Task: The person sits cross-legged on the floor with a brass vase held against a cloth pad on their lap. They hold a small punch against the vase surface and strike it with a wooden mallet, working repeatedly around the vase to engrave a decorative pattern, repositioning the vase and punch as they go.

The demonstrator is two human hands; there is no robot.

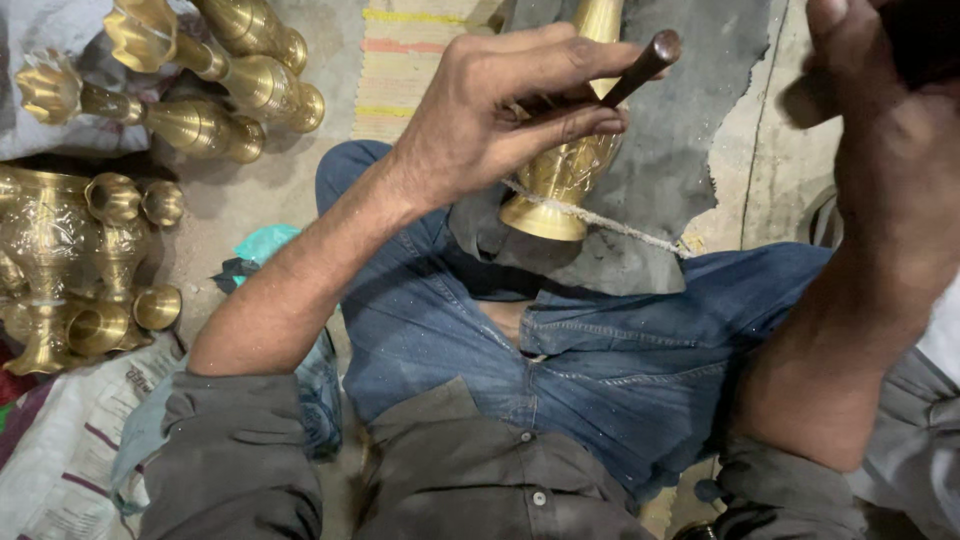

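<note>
Brass is shining everywhere in the head view. The left hand (pixel 500 110) is closing its fingers around a thin dark metal rod (pixel 640 68) and is pressing against a brass vase (pixel 565 165). The vase is standing tilted on a dark grey cloth (pixel 680 150), which is lying over the blue jeans (pixel 600 350). The right hand (pixel 890 130) is rising at the right edge, blurred; its grip cannot be told. More brass vases (pixel 200 90) are lying on the floor at the left.
</note>
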